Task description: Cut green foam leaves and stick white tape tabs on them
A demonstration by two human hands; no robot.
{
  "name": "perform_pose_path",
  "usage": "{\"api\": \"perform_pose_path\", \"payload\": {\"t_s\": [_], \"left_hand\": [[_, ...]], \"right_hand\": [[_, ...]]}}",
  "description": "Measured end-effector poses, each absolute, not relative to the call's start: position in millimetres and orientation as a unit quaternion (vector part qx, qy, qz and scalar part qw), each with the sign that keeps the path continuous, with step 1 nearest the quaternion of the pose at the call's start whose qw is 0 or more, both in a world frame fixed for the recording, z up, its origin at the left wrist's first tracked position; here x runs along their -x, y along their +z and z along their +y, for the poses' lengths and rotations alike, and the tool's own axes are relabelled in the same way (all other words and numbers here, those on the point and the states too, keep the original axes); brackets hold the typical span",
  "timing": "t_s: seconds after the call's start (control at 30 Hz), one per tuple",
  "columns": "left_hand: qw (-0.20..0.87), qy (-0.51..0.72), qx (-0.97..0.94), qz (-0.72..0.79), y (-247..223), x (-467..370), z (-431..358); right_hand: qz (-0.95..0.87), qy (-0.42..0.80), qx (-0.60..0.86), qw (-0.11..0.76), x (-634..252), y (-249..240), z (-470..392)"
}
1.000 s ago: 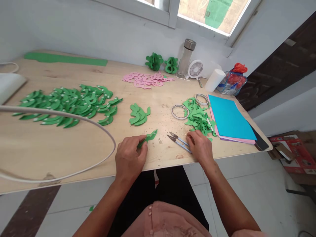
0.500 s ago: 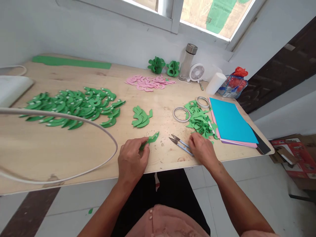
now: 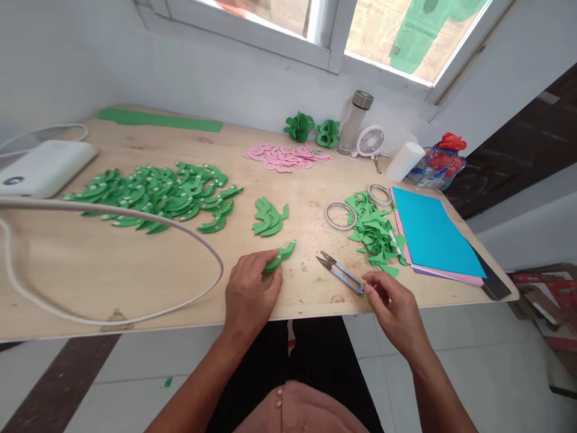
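Note:
My left hand (image 3: 252, 288) rests at the table's front edge, its thumb and fingers pinching a wavy green paper cutout (image 3: 282, 255) with a small white patch near its tip. To the right lie thread snips (image 3: 341, 273), blades pointing away to the left. My right hand (image 3: 394, 307) is at their handle end, fingers curled, with thumb and index finger closed on the bend. A small stack of curved green cutouts (image 3: 269, 218) lies beyond my left hand. A big pile of similar green pieces with white patches (image 3: 153, 195) spreads across the left.
Green paper scraps (image 3: 376, 231) and two tape rolls (image 3: 340, 216) lie right of centre, beside coloured sheets (image 3: 437, 234) and a phone (image 3: 496, 287). Pink cutouts (image 3: 283, 157), a glass bottle (image 3: 354, 123) and a small fan (image 3: 370, 141) are behind. A white cable (image 3: 198, 231) loops at left.
My right hand has drawn back from the scraps toward the front edge, exposing more of the snips' handles. My left hand still holds the green cutout. The view has shifted slightly.

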State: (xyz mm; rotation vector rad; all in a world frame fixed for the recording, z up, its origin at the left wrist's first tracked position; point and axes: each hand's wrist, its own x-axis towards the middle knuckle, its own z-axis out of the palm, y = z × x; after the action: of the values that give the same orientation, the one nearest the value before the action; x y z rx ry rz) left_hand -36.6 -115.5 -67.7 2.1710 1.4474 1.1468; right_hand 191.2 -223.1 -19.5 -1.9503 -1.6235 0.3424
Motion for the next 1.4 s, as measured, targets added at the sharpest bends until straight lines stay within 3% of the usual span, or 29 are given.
{"api": "perform_pose_path", "payload": {"t_s": [0.17,0.4,0.53,0.67,0.8,1.1,1.4], "left_hand": [[0.159,0.393,-0.747,0.512,-65.1,36.2,-115.5],[0.182,0.415,-0.737,0.501,-64.1,41.0,-117.5],[0.14,0.47,-0.732,0.472,-58.2,41.3,-120.0],[0.119,0.466,-0.776,0.409,-43.9,27.5,-115.3],[0.123,0.377,-0.835,0.381,-28.7,-2.5,-97.5],[0.085,0.206,-0.903,0.369,-27.8,-94.1,-54.9],[0.073,0.199,-0.901,0.378,-41.1,-130.3,-45.5]], "right_hand": [[-0.682,-0.028,0.693,0.233,-180.5,-35.0,-189.3],[-0.69,-0.029,0.705,0.161,-171.7,-45.7,-176.9],[-0.68,-0.032,0.713,0.166,-172.7,-47.0,-174.9],[-0.653,-0.034,0.73,0.197,-174.9,-51.1,-172.9],[-0.613,-0.036,0.752,0.239,-177.7,-58.0,-172.8],[-0.413,0.158,0.741,0.506,-188.9,-60.6,-178.9],[-0.366,0.214,0.696,0.58,-190.4,-60.9,-179.0]]}}
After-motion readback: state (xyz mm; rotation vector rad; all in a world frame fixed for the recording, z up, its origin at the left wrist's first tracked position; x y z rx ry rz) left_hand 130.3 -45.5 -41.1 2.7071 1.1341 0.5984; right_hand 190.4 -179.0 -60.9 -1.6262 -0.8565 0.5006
